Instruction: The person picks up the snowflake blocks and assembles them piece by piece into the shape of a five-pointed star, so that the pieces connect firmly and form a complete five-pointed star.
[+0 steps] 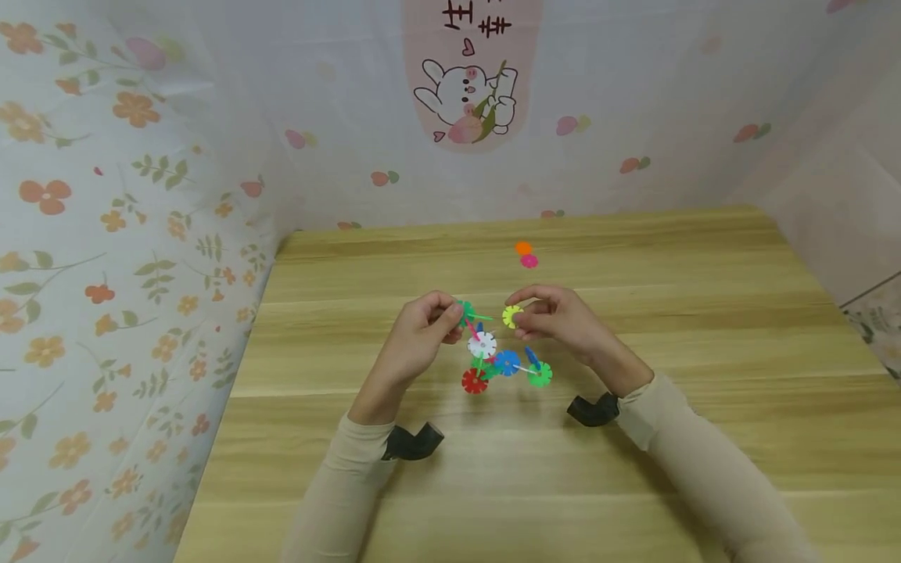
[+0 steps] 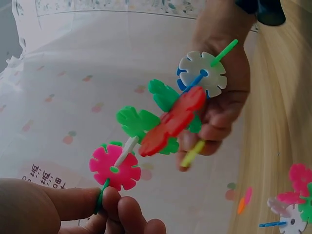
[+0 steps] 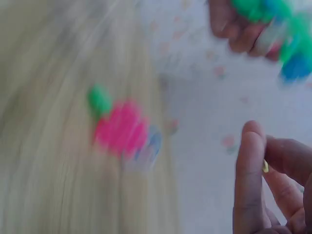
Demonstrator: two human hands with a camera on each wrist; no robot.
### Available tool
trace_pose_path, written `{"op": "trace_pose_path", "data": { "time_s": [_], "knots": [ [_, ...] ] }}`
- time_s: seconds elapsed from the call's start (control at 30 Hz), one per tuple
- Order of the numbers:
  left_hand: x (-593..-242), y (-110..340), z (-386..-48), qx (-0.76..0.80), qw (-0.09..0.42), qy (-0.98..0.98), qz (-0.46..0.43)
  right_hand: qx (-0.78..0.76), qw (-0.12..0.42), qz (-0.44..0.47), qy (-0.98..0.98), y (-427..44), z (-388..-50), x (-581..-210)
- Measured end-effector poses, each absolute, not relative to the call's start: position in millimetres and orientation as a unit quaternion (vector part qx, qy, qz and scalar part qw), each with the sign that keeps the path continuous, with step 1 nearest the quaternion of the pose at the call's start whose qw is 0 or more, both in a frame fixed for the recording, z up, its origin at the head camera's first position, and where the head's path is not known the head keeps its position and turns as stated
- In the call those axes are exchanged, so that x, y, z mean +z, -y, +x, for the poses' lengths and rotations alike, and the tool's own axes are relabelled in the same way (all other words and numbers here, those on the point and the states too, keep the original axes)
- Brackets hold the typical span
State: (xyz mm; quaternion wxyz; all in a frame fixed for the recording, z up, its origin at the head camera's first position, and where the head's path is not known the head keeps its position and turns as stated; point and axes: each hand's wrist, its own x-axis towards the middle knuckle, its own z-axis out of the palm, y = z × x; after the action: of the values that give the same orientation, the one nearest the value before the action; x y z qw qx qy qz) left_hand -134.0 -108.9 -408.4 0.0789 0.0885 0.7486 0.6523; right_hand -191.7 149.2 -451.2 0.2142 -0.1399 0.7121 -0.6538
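Observation:
My left hand (image 1: 418,336) pinches a green notched plastic disc (image 2: 101,195) at one end of a joined chain of snowflake-like discs. Along this chain are a pink disc (image 2: 114,168), a red disc (image 2: 173,122), several green pieces and a white disc (image 2: 202,73) at the far end. Between thumb and fingers, my right hand (image 1: 563,320) holds a yellow notched disc (image 1: 511,316), apart from the chain. Only a sliver of that disc shows in the blurred right wrist view.
Beyond the hands, an orange disc (image 1: 523,248) and a pink disc (image 1: 529,260) lie on the wooden table (image 1: 704,313). Another joined cluster with a white disc (image 2: 292,220) shows low in the left wrist view. A printed cloth (image 1: 338,117) hangs behind.

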Motion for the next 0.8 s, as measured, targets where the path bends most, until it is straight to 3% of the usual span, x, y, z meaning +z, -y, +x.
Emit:
{"op": "trace_pose_path", "data": {
  "time_s": [0.3,0.8],
  "knots": [
    [-406.9,107.3,-132.4,0.655,0.082,-0.746,0.091,-0.694,0.213,-0.152,-0.671,-137.5,-164.5,-429.9],
    [-407.2,101.0,-130.0,0.666,0.056,-0.740,0.074,-0.703,0.149,-0.114,-0.686,-128.5,-152.0,-418.7]
  ]
}}
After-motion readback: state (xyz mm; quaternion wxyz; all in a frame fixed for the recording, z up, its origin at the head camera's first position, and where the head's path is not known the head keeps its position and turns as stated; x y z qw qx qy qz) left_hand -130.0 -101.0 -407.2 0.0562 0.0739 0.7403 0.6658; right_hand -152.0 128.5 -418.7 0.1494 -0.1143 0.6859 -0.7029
